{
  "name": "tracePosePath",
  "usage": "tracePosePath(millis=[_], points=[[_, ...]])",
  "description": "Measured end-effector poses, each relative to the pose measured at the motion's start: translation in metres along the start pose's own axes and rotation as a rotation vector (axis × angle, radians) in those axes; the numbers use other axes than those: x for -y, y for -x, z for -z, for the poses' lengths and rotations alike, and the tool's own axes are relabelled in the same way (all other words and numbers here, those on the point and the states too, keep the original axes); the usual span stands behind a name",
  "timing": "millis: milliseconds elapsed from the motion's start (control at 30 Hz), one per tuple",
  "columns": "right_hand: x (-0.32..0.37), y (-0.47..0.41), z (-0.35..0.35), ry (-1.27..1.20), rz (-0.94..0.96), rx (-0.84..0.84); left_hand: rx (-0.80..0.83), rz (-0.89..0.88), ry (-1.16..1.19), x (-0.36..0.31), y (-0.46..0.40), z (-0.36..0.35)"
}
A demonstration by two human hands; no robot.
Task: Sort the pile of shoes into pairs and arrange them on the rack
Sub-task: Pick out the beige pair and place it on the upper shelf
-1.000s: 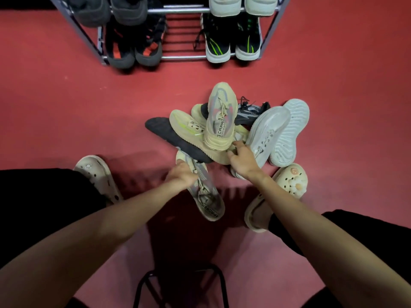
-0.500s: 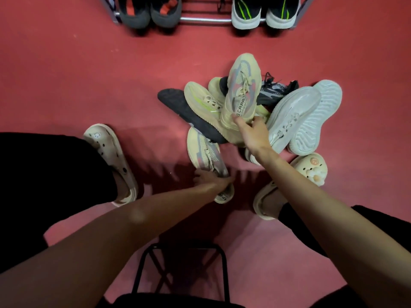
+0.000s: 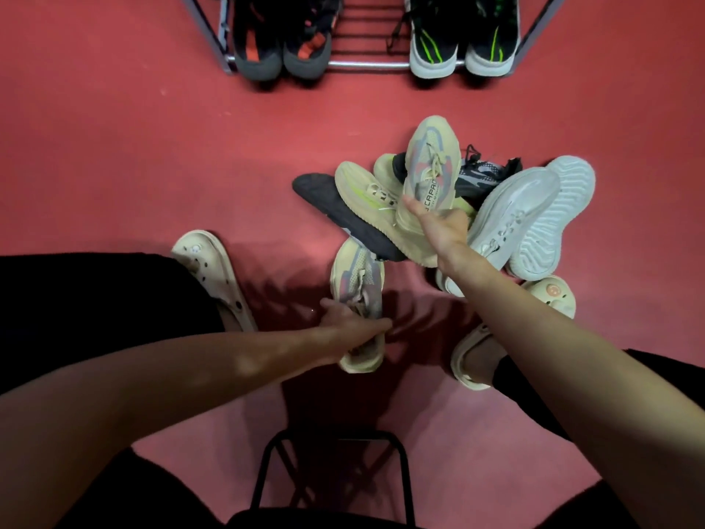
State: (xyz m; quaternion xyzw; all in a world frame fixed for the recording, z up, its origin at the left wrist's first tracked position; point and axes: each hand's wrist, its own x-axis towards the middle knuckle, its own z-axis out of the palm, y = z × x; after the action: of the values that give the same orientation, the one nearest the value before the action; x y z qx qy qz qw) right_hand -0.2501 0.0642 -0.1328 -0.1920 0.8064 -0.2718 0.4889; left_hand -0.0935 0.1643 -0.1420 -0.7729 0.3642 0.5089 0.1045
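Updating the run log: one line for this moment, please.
left hand: grips beige pink-grey knit sneaker | right hand: on matching sneaker atop pile | rack: two pairs

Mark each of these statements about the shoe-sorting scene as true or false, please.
1. The left hand grips a beige sneaker lying apart from the pile. True.
2. The right hand is empty, resting on the floor. False: it grasps the beige sneaker atop the pile.
3. The rack holds no shoes. False: two pairs stand on it.
4. A white sneaker lies sole up. True.
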Motion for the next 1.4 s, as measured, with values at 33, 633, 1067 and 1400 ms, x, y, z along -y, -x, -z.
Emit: tracePosePath(millis=[33,633,1067,1400], points=[[0.003,0.004,0.001,-0.033,0.011,0.001,0.000,-0.015,-0.003,0.002,0.002,0.010],[0.081,0.112,0.080,-0.301,-0.011,0.242,0.483,0.114,0.472,-0.035,0.105,0.147],[0.141,0.139,0.089,-0.435,0.353,0.206,0.283,-0.388,0.725,-0.103,0.161,0.232],[0.220,0.116,0.040,-0.439,0.626,0.140,-0.014,-0.717,0.827,-0.143,0.145,0.332]])
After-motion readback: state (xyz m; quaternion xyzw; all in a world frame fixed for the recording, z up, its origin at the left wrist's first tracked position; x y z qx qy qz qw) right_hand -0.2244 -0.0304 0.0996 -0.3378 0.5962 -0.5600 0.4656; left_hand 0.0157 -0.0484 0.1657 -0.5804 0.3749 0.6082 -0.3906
